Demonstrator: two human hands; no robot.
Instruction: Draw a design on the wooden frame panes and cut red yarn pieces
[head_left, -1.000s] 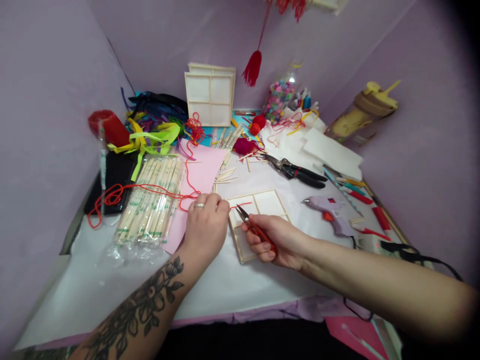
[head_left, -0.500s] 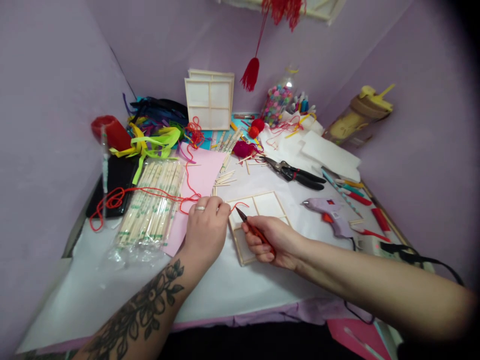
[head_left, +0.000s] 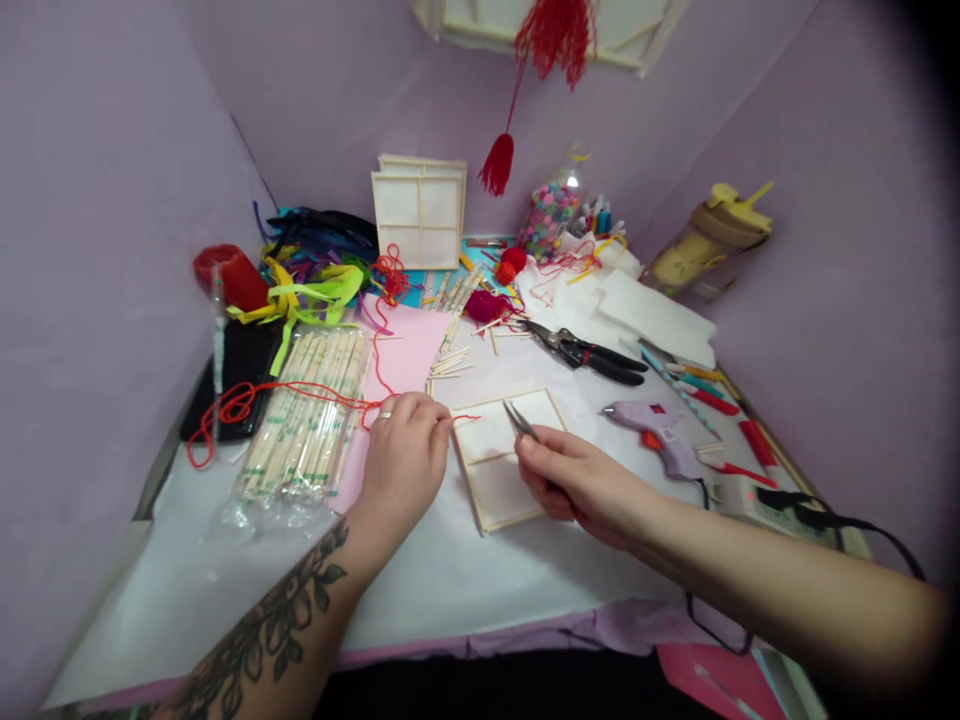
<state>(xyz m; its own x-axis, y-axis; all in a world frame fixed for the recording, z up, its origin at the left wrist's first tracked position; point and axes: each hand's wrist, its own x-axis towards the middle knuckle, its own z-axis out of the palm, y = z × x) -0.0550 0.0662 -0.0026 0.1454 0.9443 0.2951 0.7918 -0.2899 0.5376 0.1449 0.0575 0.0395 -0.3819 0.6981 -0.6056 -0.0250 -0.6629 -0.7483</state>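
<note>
My left hand is closed in a pinch on red yarn. A short end of it sticks out to the right of my fingertips, and the rest trails left over a bag of sticks. My right hand is wrapped round small thread snips, whose pointed blades are slightly apart and clear of the yarn end. Beneath the blades lies a square stick frame backed with white sheet, partly covered by my right hand.
The bagged wooden sticks and pink paper lie at left. Black-handled pruning shears, a glue gun and several pens are at right. Two finished-looking frames lean against the back wall. A red tassel hangs above.
The snips have moved right, away from the yarn end, and their blades now show parted. My left hand has shifted slightly left, still pinching the yarn. The view has tilted up a little.
</note>
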